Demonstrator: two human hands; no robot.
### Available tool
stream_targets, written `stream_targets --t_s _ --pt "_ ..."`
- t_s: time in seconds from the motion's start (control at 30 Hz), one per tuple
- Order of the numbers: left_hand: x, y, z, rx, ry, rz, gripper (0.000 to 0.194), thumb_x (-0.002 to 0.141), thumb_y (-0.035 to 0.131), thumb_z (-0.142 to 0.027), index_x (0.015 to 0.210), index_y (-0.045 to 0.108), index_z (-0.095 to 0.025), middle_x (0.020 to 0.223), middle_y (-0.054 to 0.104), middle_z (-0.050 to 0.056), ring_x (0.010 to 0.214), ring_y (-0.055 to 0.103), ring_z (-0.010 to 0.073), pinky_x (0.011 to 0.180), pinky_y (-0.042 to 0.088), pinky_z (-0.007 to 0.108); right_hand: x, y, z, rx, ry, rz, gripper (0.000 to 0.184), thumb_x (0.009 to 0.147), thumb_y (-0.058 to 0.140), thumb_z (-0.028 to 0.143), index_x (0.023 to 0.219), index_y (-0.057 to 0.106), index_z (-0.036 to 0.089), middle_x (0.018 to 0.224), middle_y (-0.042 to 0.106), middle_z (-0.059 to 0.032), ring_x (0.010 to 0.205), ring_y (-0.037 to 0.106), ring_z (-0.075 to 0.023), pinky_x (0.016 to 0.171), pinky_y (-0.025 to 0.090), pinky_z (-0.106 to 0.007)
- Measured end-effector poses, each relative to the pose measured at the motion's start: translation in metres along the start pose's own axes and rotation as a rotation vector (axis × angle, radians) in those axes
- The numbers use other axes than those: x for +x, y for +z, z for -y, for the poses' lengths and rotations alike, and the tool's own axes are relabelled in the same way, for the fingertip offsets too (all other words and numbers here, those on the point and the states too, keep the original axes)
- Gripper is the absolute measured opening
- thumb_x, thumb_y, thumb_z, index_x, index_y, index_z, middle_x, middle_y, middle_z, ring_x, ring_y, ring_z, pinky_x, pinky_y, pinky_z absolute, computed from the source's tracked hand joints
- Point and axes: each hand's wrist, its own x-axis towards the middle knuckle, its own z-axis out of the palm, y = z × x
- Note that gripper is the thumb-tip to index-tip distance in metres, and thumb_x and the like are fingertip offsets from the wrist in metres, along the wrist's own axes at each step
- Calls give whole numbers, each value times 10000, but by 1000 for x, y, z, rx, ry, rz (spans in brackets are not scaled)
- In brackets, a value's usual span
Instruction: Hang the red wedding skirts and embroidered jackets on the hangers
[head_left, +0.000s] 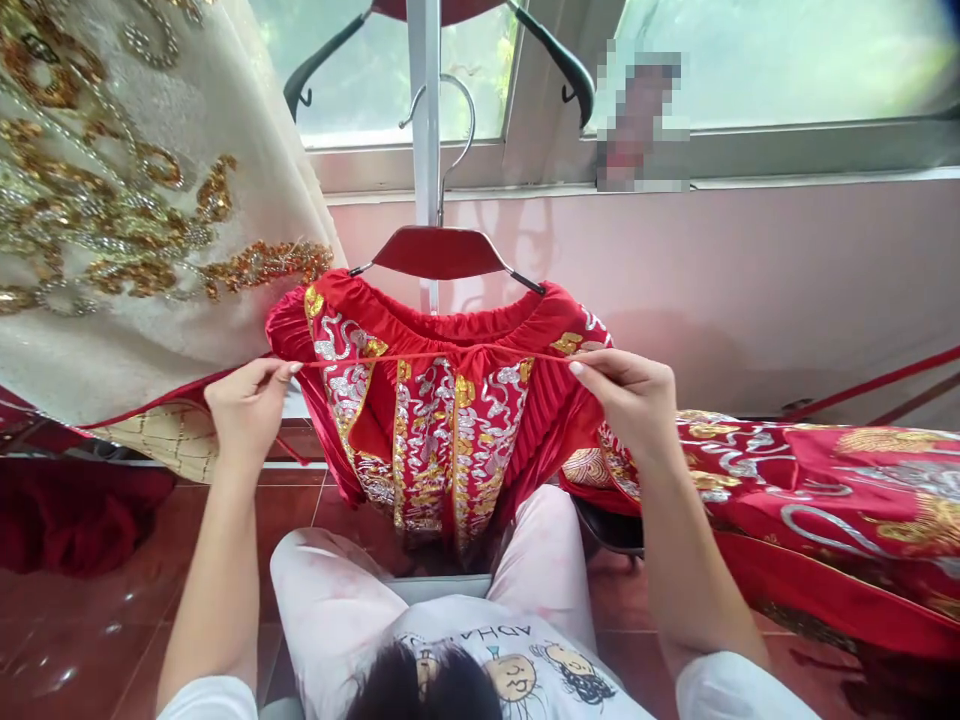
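Observation:
A red pleated skirt (426, 430) with gold and silver embroidery hangs from a dark red hanger (439, 252) in front of me. Across its gathered waist runs a thin red cord (390, 358), stretched nearly straight. My left hand (251, 405) pinches one end of the cord at the skirt's left side. On the other side my right hand (626, 400) pinches the cord too, close to the skirt's right edge. Near the middle of the waist the cord seems to meet the fabric in a small gathered spot.
White fabric with gold and silver beading (142, 200) hangs at the left. Red embroidered cloth (832, 490) lies at the right. A metal pole (424, 120) stands behind the hanger, with another hanger (555, 65) higher up. Dark red cloth (75, 515) lies lower left.

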Motion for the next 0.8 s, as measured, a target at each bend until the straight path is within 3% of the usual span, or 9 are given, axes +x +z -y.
stream_targets --t_s 0.1,0.17,0.23,0.33,0.4,0.47,0.57,0.67,0.8 --pt "-10 20 -21 115 38 -106 291 848 575 -428 752 677 -173 667 620 27 636 542 156 662 407 304 -9 18 7 -292 -154 -40 179 817 586 273 708 693 179 682 679 -31 589 594 -145 589 474 -283" --pt "-18 31 -49 212 76 -249 241 840 577 -386 815 685 -172 866 660 92 865 585 235 821 398 384 -11 29 16 -404 -252 -83 168 831 562 262 743 683 184 807 699 -60 724 634 -179 691 508 -312" --pt "-27 46 -80 254 154 -281 225 832 583 -379 853 682 -179 957 660 109 963 568 272 896 360 428 -8 42 24 -433 -318 -119 156 852 553 264 870 686 186 947 692 -87 871 635 -208 789 515 -342" --pt "-40 77 -117 234 286 6 293 845 569 -438 921 669 -173 913 670 95 873 582 252 827 389 382 1 62 30 -505 -378 -57 205 878 561 292 1007 667 174 1009 660 -106 913 593 -230 811 501 -369" --pt "-43 97 -129 218 270 179 358 871 540 -443 1040 648 -145 946 673 113 874 593 256 764 411 350 8 75 32 -609 -362 -1 195 898 530 260 994 663 155 977 648 -118 874 560 -240 757 485 -367" --pt "-41 109 -133 195 193 257 343 922 465 -384 1078 634 -130 978 669 130 887 605 258 729 427 333 13 84 33 -692 -312 32 211 915 449 170 945 656 143 935 635 -130 846 533 -244 715 460 -358" --pt "-29 108 -128 39 125 325 294 952 384 -277 975 647 -147 960 673 116 870 621 235 757 450 323 14 90 36 -730 -219 35 294 894 341 58 876 625 132 898 608 -147 831 512 -249 706 432 -362" --pt "-16 95 -122 -303 44 388 200 915 446 -258 896 621 -162 870 677 70 808 632 194 796 473 313 8 89 42 -664 -157 10 313 856 290 8 841 577 132 897 589 -155 817 514 -244 718 418 -364" --pt "-9 85 -119 -760 -219 487 152 847 486 -276 744 539 -176 637 563 -17 541 542 116 615 469 260 -4 85 58 -444 -93 30 228 831 321 37 799 507 165 825 589 -104 728 525 -203 668 401 -324"
